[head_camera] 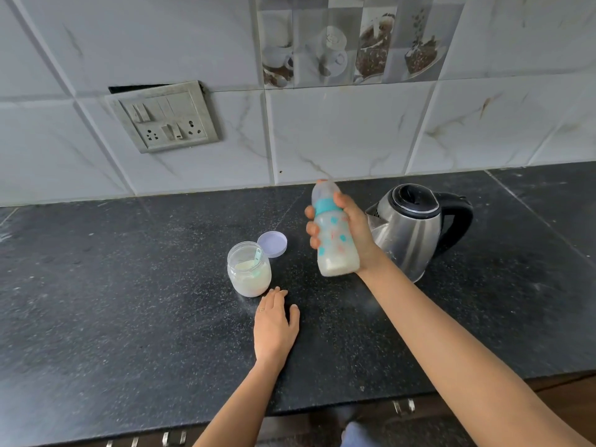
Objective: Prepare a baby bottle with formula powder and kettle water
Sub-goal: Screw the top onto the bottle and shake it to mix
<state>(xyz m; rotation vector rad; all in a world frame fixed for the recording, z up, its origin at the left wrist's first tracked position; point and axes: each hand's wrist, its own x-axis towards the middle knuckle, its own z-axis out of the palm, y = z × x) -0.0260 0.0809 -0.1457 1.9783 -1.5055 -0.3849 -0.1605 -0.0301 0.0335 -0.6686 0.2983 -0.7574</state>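
Observation:
My right hand (353,232) grips a baby bottle (335,240) above the dark counter; the bottle has a teal collar, a clear cap, coloured prints and whitish liquid at its bottom, and it looks slightly blurred. A steel kettle (408,233) with a black lid and handle stands just right of that hand. An open glass jar of formula powder (248,274) with a teal scoop inside sits left of the bottle, its lilac lid (272,243) lying behind it. My left hand (274,327) rests flat on the counter just in front of the jar, holding nothing.
The black granite counter (129,301) runs to a tiled wall with a switch and socket plate (164,119) at upper left. The counter's front edge with drawer handles (403,406) lies below my arms.

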